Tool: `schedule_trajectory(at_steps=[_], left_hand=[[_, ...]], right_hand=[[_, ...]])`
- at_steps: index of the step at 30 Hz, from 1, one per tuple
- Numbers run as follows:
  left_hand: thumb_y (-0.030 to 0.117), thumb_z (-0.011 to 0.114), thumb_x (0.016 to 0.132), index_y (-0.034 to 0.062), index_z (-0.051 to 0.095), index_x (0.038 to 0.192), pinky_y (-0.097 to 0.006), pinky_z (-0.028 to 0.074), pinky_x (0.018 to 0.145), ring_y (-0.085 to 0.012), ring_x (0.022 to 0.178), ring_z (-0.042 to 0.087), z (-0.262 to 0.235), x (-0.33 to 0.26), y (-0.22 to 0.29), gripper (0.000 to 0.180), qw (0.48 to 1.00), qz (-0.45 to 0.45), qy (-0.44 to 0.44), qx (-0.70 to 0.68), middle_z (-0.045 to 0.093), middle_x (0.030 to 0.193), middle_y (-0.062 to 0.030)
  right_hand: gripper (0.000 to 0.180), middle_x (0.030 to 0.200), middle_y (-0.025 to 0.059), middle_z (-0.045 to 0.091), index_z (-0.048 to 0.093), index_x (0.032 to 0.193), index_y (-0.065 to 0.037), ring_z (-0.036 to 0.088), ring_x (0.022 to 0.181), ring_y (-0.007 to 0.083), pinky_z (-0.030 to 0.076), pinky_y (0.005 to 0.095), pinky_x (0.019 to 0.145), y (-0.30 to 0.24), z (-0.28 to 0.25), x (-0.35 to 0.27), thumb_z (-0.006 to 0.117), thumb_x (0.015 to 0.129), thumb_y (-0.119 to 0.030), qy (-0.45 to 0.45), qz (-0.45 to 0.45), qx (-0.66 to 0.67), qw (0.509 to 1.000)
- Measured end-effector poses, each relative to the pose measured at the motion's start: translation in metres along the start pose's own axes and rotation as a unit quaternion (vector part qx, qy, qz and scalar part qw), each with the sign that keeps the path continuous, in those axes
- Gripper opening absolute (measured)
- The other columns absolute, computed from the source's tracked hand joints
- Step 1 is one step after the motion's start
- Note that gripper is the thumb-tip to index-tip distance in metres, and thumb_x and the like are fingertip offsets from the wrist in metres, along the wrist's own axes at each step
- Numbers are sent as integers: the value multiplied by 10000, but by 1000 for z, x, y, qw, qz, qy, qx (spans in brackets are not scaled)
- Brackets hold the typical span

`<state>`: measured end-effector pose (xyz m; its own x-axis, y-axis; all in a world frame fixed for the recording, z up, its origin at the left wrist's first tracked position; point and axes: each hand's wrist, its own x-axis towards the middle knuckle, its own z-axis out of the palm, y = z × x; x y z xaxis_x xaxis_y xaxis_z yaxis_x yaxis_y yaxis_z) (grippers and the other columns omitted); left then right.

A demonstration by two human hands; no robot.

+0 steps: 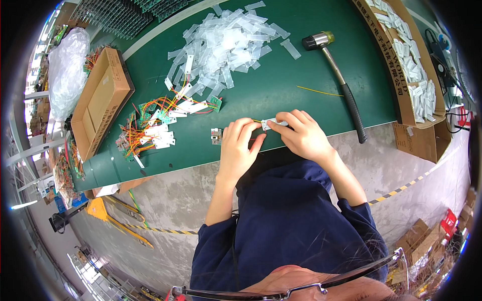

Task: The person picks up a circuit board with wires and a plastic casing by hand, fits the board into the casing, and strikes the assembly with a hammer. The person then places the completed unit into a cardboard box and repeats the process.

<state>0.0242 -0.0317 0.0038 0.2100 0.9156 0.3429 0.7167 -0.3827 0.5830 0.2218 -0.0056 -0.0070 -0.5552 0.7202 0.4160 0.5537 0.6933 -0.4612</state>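
At the near edge of the green table (281,95), both hands meet over a small flat white plastic piece (267,124) with a thin yellow wire (257,120) at its left end. My right hand (304,135) pinches the white piece between thumb and fingers. Curled beside it, my left hand (238,148) has its fingertips at the wire; how firmly they grip is partly hidden. Just left of that hand lies a small metal-and-white block (216,136). Farther left is a heap of white pieces with red and yellow wires and green circuit boards (155,133).
A pile of translucent plastic strips (226,45) covers the far middle. A black-handled mallet (346,85) lies right, near a loose yellow wire (320,91). Cardboard boxes flank the table: one at left (103,103), another holding white parts (391,65) at right.
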Motion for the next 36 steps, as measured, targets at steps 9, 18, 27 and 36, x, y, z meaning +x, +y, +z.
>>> schedule_trajectory(at_steps=[9,18,27,36], left_hand=[[39,755,726,64,658,1108,-339,433,871,-243,984,566,-1,3,-11,395,998,18,-42,-33,636,1145,-28],[207,765,697,190,680,1068,-401,365,913,-204,968,500,-3,5,-12,381,995,17,-47,82,592,1162,52],[212,753,705,200,678,1063,-415,378,874,-217,969,498,-2,1,-15,366,997,25,-24,68,587,1176,41],[218,741,725,171,677,1055,-400,386,857,-225,951,496,-1,2,-17,339,997,39,-20,65,588,1157,20]], right_hand=[[377,1054,40,578,670,1076,-75,559,890,208,485,343,816,0,1,0,661,703,-17,-2,1,2,1000],[284,1033,57,586,698,992,-61,579,809,221,502,340,751,-1,-2,1,643,729,34,12,60,106,993],[149,1008,100,603,685,952,-39,625,871,274,511,340,724,23,-12,76,618,825,0,53,174,172,968],[205,1029,69,591,625,1021,-76,594,969,279,509,381,817,57,32,136,670,825,-116,55,-6,-61,997]])
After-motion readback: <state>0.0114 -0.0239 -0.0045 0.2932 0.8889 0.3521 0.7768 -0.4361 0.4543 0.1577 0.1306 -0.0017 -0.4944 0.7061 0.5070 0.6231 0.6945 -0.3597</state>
